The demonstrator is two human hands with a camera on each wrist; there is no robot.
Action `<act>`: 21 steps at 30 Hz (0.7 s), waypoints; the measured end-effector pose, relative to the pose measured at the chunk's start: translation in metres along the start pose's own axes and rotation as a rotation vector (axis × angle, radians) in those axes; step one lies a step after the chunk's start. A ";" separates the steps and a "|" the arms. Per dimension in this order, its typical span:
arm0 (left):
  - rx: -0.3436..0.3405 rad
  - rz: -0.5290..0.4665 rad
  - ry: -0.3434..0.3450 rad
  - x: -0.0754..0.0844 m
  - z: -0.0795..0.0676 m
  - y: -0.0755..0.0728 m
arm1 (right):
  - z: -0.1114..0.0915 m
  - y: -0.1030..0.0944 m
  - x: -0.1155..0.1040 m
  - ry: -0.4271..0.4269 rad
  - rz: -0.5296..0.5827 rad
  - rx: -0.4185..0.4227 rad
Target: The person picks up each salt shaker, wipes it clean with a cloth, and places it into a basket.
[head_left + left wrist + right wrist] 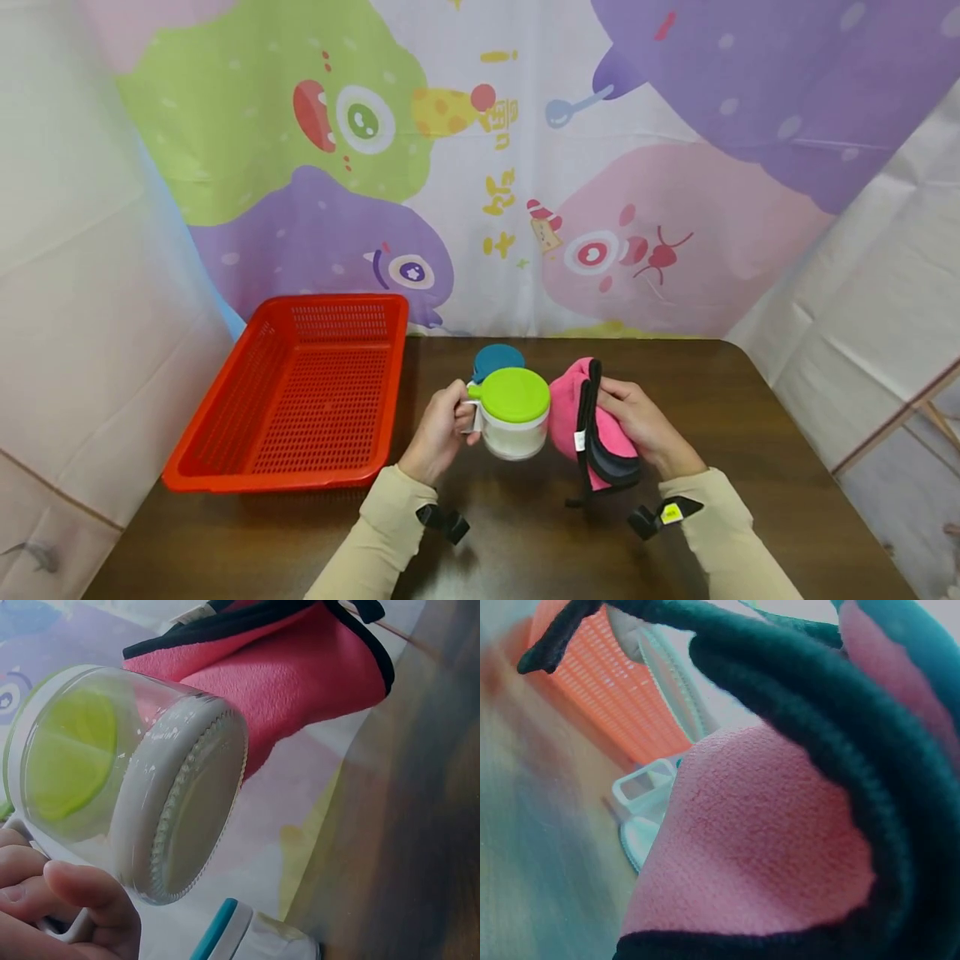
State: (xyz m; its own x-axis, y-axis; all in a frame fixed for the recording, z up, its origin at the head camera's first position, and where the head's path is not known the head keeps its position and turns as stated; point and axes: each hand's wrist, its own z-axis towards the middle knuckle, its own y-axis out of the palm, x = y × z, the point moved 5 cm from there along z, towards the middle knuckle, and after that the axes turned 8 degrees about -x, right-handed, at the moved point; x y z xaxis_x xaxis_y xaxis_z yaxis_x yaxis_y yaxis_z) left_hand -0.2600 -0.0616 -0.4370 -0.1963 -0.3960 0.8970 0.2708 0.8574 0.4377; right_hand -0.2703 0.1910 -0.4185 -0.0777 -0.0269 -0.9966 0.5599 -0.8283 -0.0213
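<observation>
My left hand (441,429) grips the white handle of a clear glass jar (514,433) with a green lid (515,395). White contents fill its lower part, and in the left wrist view the jar (135,780) is tilted and off the table. My right hand (645,422) holds a folded pink cloth (564,408) with black edging and a small white tag. The cloth (292,675) is close to the jar's side; whether they touch I cannot tell. Behind the green-lidded jar stands a second jar with a blue lid (498,360), mostly hidden in the head view.
A red plastic basket (397,400) with slotted walls stands on the left of the brown wooden table (697,375). A cartoon-printed curtain (495,292) hangs along the table's back edge. Pale sheets (847,333) hang on both sides.
</observation>
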 end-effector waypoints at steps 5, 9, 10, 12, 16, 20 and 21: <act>0.005 -0.001 -0.010 -0.001 0.001 -0.002 | 0.000 -0.004 -0.002 0.001 0.004 0.005; 0.007 0.013 -0.013 -0.002 0.002 -0.002 | -0.001 -0.007 -0.003 0.001 0.011 0.016; 0.008 0.017 -0.013 -0.003 0.002 -0.002 | -0.001 -0.007 -0.003 -0.002 0.012 0.017; 0.011 0.020 -0.011 -0.003 0.002 -0.002 | -0.001 -0.008 -0.004 -0.004 0.016 0.021; 0.013 0.024 -0.008 -0.003 0.002 -0.002 | -0.002 -0.009 -0.006 -0.004 0.014 0.029; 0.019 0.022 -0.010 -0.003 0.001 -0.002 | -0.002 -0.010 -0.008 -0.010 0.005 0.043; 0.022 0.019 -0.012 -0.003 0.001 -0.002 | -0.002 -0.010 -0.008 -0.014 -0.005 0.049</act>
State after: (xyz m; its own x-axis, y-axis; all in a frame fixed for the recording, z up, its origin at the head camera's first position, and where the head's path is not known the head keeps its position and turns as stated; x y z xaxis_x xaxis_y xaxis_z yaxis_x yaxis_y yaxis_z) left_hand -0.2611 -0.0620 -0.4404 -0.2028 -0.3758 0.9042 0.2536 0.8718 0.4192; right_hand -0.2740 0.2009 -0.4106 -0.0918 -0.0302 -0.9953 0.5180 -0.8551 -0.0219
